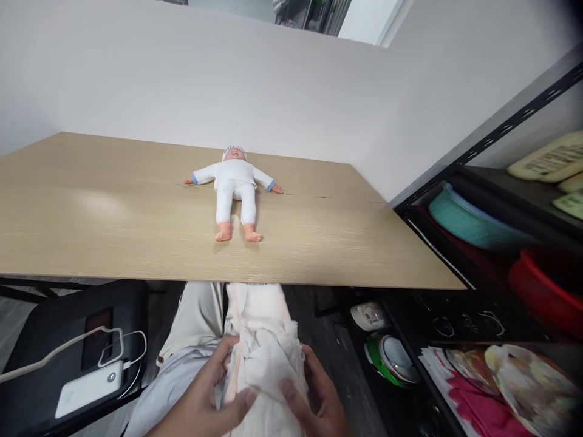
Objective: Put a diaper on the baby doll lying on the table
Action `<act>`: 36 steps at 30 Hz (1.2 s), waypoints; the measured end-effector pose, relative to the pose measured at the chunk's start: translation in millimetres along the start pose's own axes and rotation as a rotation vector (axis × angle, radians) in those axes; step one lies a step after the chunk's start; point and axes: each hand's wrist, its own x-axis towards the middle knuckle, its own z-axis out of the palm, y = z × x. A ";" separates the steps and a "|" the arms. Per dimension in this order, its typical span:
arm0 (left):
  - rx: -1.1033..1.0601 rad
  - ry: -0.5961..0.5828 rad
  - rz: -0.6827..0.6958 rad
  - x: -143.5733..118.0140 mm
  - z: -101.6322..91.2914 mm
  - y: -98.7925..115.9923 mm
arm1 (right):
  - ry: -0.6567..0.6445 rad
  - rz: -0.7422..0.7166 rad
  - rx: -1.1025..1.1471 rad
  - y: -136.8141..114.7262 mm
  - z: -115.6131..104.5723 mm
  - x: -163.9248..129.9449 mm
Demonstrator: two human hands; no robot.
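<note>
A white diaper (264, 358) with ruffled edges and faint peach stripes lies lengthwise over my lap, below the table's front edge. My left hand (218, 388) grips its left side, thumb on top and fingers curled beneath. On the opposite side my right hand (314, 391) holds the ruffled edge in the same way. The lower end of the diaper runs out of view. Beyond it, a baby doll (235, 188) in white clothes with blue cuffs lies on its back on the table (113, 243), arms spread and bare feet toward me.
Left of me, a black chair (31, 346) carries a white power bank (88, 388) with cables. At right, a black shelf holds a teal basin (473, 221), a red basin (546, 291) and bagged items (532, 382). A pale wall (204, 85) stands behind the table.
</note>
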 end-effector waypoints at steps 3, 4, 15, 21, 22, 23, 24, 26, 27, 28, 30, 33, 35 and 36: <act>0.020 0.051 0.042 -14.6 -1.8 26.4 | -0.002 -0.088 0.001 -25.5 11.3 -9.0; 0.038 0.075 0.045 -11.9 -4.8 31.6 | -0.066 -0.129 0.000 -35.6 17.2 -3.3; -0.004 0.192 0.024 63.6 -55.4 0.9 | -0.245 -0.272 -0.191 -46.4 72.6 84.7; -0.072 0.164 -0.059 63.2 -57.4 -13.6 | -0.035 -0.399 -0.364 -24.8 64.8 87.0; -0.074 0.160 -0.059 62.3 -56.5 -13.1 | 0.026 -0.457 -0.399 -25.0 63.5 87.0; -0.074 0.158 -0.060 61.6 -55.4 -11.9 | 0.066 -0.512 -0.429 -27.1 62.7 87.1; -0.070 0.158 -0.061 60.9 -54.2 -10.3 | 0.081 -0.563 -0.453 -31.3 62.7 87.7; -0.056 0.169 -0.060 60.3 -51.9 -6.4 | 0.053 -0.654 -0.502 -45.3 65.6 91.0; -0.045 0.174 -0.058 60.3 -50.9 -4.4 | 0.016 -0.695 -0.534 -54.4 68.9 94.4; -0.032 0.178 -0.053 60.5 -50.0 -2.6 | -0.030 -0.735 -0.573 -64.2 73.5 99.5; 0.001 0.179 -0.042 61.2 -49.1 0.4 | -0.130 -0.803 -0.668 -83.0 86.6 115.2; 0.066 0.164 -0.023 61.2 -50.0 2.4 | -0.234 -0.837 -0.818 -99.9 111.3 149.5; 0.141 0.153 -0.012 58.9 -53.2 2.0 | -0.267 -0.809 -0.901 -100.3 126.0 172.1; 0.188 0.147 -0.009 56.9 -55.9 1.6 | -0.278 -0.796 -0.934 -98.0 131.8 181.1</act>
